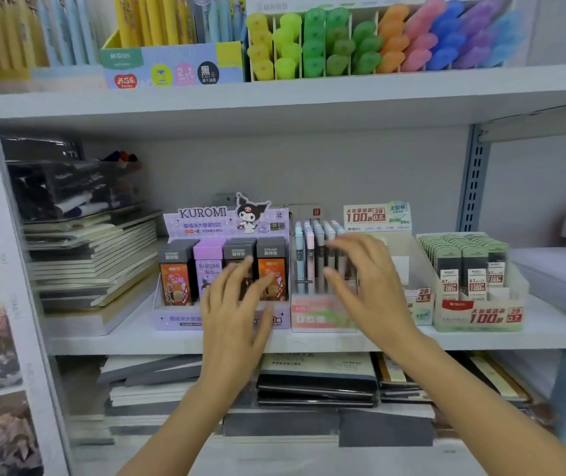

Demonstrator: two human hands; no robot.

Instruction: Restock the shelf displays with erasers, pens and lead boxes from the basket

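On the middle shelf stands a purple Kuromi display box with orange and purple lead boxes upright in it. Right of it is a pink display of slim pastel lead cases. My left hand hovers with fingers spread in front of the Kuromi display and holds nothing. My right hand is blurred, fingers spread, in front of the pastel cases, also holding nothing. Further right stand a near-empty 2B 0.5 display and a green 0.7 display full of lead boxes. No basket is in view.
Stacked notebooks lie at the left of the middle shelf and on the shelf below. The top shelf holds a highlighter rack and pen boxes. A slotted metal upright stands at the right.
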